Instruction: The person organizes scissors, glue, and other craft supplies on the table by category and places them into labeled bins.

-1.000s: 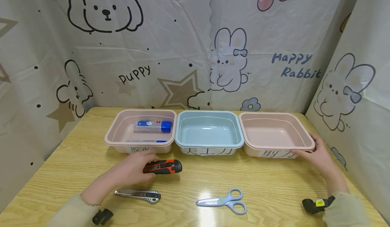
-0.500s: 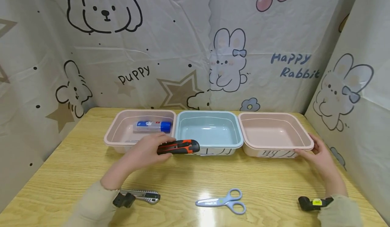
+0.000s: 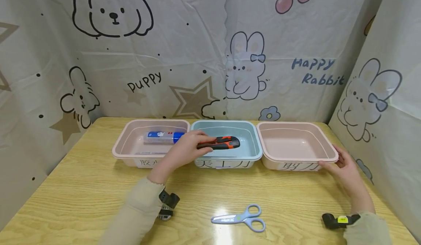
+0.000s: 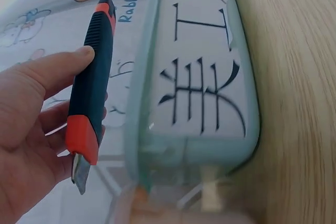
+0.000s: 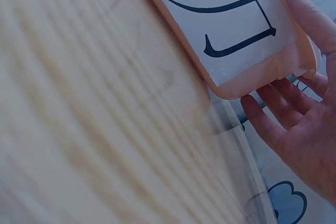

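Note:
A black and orange utility knife [image 3: 225, 143] is held by my left hand [image 3: 185, 148] over the light blue bin [image 3: 253, 158]. In the left wrist view my thumb presses along the knife's [image 4: 93, 77] side, fingers behind it, and a short piece of metal shows at its lower end. My right hand [image 3: 345, 170] grips the right-hand corner of the right pink bin [image 3: 272, 164], thumb at the front rim and fingers round the side. In the right wrist view those fingertips touch the bin's [image 5: 252, 80] end below the rim.
The left pink bin [image 3: 123, 142] holds a clear glue bottle [image 3: 159, 137] with a blue cap, and another item lies along its front. Scissors [image 3: 241, 218] lie on the wooden table [image 3: 283, 197]. A silver utility knife [image 3: 166, 213] is mostly hidden under my left forearm.
My left hand has carried the black and orange utility knife right and away from me, from above the table to over the blue bin. My right hand stays at the right pink bin.

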`<state>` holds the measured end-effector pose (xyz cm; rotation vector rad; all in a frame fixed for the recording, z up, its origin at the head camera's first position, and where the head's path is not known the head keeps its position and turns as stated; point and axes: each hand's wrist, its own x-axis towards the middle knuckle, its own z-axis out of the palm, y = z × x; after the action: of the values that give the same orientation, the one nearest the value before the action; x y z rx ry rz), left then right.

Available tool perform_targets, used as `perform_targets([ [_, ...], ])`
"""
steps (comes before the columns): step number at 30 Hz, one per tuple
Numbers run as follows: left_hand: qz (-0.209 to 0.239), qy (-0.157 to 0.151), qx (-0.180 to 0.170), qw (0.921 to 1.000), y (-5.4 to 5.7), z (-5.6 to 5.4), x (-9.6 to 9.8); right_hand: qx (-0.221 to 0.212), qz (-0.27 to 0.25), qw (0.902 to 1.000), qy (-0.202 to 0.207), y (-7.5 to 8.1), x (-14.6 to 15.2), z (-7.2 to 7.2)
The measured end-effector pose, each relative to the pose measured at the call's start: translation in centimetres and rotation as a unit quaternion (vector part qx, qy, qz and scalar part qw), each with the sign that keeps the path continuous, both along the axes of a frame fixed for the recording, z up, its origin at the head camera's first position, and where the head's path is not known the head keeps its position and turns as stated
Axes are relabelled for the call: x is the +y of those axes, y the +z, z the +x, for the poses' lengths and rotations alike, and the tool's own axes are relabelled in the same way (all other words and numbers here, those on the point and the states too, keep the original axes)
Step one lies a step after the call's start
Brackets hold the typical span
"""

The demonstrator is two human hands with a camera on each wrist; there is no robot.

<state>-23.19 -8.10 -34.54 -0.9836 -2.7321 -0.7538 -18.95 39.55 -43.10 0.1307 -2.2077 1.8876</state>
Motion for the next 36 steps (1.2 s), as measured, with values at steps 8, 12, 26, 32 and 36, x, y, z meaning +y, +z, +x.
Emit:
perform_targets([
  [8,-0.002,-0.033,-0.057,0.9978,-1.9,-2.0,2.3,-0.004,-0.022,0.9997,0.008,0.0,-0.3,0.2],
  [12,-0.010,-0.050,-0.075,0.9959,-2.8,-2.2,2.9,0.001,-0.014,0.9999,0.003,-0.1,-0.3,0.2],
  [26,-0.018,-0.019,-0.118,0.9926,-3.3,-2.4,3.3,0.011,-0.013,0.9999,0.003,-0.3,-0.1,-0.1],
  [32,-0.004,0.003,-0.116,0.9933,-2.4,-1.5,2.3,0.012,-0.009,0.9999,-0.001,-0.4,-0.1,0.0],
  [36,-0.016,0.008,-0.069,0.9974,-1.5,-0.3,0.7,0.011,-0.007,0.9999,-0.003,-0.4,-0.1,0.1],
])
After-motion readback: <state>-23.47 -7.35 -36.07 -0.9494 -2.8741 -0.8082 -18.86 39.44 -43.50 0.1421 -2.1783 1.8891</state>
